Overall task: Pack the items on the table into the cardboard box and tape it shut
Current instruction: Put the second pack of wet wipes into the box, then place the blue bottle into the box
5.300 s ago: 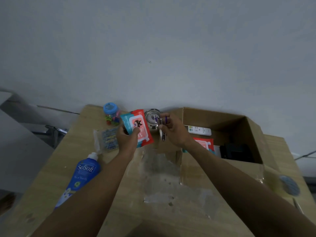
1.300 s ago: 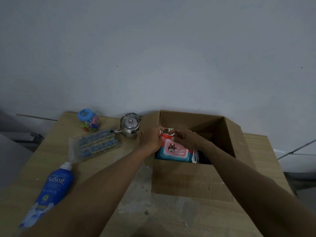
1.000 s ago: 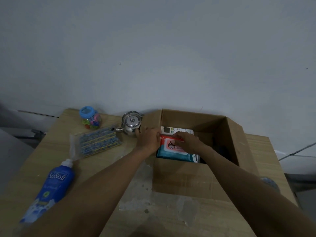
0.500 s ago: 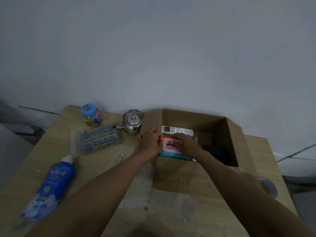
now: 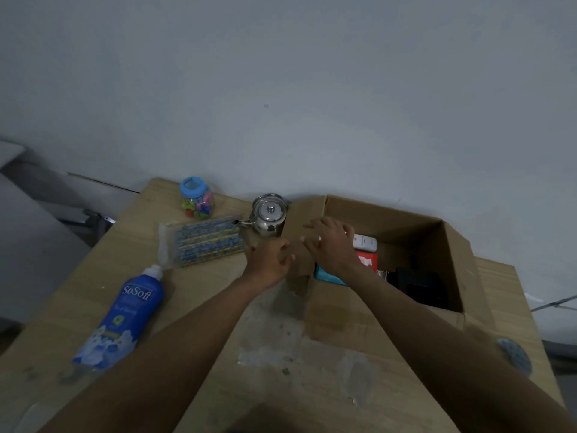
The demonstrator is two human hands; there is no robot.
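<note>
The open cardboard box (image 5: 359, 320) sits on the wooden table (image 5: 103, 276). Inside it lie a red and teal wipes pack (image 5: 367, 262), a white remote (image 5: 364, 243) and a black object (image 5: 418, 285). My right hand (image 5: 329, 242) hovers with spread fingers over the box's left wall and holds nothing. Just left of the box, my left hand (image 5: 270, 259) is empty with loose fingers, close in front of the small steel kettle (image 5: 268, 219). A blue-patterned flat pack (image 5: 206, 240), a blue-lidded jar (image 5: 196, 197) and a blue SoSoft bottle (image 5: 125, 314) lie to the left.
A grey wall stands directly behind the table. A round bluish object (image 5: 513, 357) lies at the table's right edge. Pale tape residue (image 5: 281, 345) marks the tabletop in front of the box. The box's left flap (image 5: 299, 245) stands up between my hands.
Both hands have let go of the wipes pack, which now lies in the box. They have lifted out and shifted left; my left hand is now near the kettle.
</note>
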